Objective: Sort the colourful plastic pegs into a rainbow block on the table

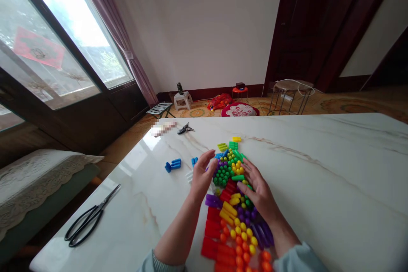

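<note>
Many small plastic pegs with rounded ends lie bunched by colour on the marble-patterned table (318,204). My left hand (203,173) is at the left side of the pile, fingers and thumb apart, near the green pegs (222,176). My right hand (257,187) rests at the pile's right edge with its fingers spread, by the yellow pegs (237,167) and a lying green peg (237,177). Whether either hand touches the pegs is hard to tell. Closer to me lie red pegs (213,228), orange pegs (242,250) and purple pegs (262,234).
Black-handled scissors (92,216) lie at the table's left. Blue pegs (173,165) sit apart, left of the pile. Dark pliers (185,128) lie near the far edge, beside a blurred-out item (163,128). Beyond stand a white stool (182,100) and a round stool (291,89).
</note>
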`<state>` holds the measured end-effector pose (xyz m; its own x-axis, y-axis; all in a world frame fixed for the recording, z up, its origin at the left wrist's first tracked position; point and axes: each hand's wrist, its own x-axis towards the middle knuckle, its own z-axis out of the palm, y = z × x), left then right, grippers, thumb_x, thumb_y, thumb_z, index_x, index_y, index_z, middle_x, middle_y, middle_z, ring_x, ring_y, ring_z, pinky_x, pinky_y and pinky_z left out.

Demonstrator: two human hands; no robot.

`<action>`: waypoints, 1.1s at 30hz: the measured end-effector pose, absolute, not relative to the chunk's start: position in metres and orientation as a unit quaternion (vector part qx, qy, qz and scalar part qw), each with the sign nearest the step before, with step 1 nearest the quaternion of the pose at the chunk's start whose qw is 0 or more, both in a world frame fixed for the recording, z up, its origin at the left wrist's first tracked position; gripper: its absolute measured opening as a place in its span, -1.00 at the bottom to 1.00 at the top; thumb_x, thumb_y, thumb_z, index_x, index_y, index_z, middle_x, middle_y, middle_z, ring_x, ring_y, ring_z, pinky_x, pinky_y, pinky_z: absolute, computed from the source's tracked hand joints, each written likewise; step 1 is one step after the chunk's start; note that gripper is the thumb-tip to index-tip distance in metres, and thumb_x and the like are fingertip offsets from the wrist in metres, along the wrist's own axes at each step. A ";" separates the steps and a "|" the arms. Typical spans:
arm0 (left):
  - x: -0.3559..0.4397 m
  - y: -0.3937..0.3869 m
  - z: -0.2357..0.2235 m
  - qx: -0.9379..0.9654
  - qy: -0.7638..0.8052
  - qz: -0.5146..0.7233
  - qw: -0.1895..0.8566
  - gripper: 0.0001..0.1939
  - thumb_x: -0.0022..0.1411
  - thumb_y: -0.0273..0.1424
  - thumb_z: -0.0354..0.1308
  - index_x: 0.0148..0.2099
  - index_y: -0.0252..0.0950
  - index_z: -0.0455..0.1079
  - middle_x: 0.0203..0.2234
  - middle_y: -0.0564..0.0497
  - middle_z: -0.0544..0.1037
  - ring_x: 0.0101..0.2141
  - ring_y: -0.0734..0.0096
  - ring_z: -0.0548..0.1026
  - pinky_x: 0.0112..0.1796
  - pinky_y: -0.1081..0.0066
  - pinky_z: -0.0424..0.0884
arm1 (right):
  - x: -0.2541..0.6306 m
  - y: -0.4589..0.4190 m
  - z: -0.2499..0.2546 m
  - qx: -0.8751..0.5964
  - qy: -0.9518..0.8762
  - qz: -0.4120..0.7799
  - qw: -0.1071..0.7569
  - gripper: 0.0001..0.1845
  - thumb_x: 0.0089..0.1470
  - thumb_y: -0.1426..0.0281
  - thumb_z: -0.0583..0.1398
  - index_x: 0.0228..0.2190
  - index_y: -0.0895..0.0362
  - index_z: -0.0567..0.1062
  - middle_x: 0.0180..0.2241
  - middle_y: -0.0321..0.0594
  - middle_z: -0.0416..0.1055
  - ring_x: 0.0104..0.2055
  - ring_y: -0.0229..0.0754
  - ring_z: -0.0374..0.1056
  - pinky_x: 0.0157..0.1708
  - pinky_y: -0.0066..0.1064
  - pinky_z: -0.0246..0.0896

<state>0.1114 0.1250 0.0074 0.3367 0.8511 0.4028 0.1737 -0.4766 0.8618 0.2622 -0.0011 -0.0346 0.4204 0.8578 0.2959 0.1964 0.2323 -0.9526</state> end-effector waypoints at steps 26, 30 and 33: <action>0.111 0.093 -0.010 0.887 0.356 0.259 0.140 -0.40 -0.05 -0.47 0.22 0.10 -0.05 0.36 0.06 -0.06 0.36 0.02 -0.01 0.30 0.00 0.06 0.30 | 0.260 -0.001 -0.030 -0.634 -0.553 0.176 0.510 -0.45 0.01 0.38 0.16 0.09 0.02 0.32 0.18 -0.20 0.17 0.23 -0.06 0.07 0.24 -0.12 -0.03; 0.117 0.100 -0.012 0.890 0.350 0.248 0.156 -0.45 -0.04 -0.45 0.21 0.06 -0.06 0.38 -0.08 -0.05 0.42 -0.10 0.10 0.38 -0.08 0.18 0.37 | 0.259 -0.002 -0.027 -0.635 -0.554 0.177 0.508 -0.46 -0.02 0.42 0.16 0.06 0.00 0.38 0.17 -0.21 0.19 0.22 -0.04 0.08 0.24 -0.08 -0.02; 0.114 0.100 -0.010 0.866 0.347 0.301 0.197 -0.51 -0.05 -0.47 0.21 -0.01 -0.11 0.39 -0.16 -0.03 0.46 -0.12 0.13 0.40 -0.08 0.19 0.36 | 0.257 -0.003 -0.023 -0.606 -0.542 0.190 0.551 -0.51 -0.01 0.44 0.15 0.01 0.00 0.42 0.16 -0.22 0.21 0.21 -0.04 0.11 0.21 -0.12 0.05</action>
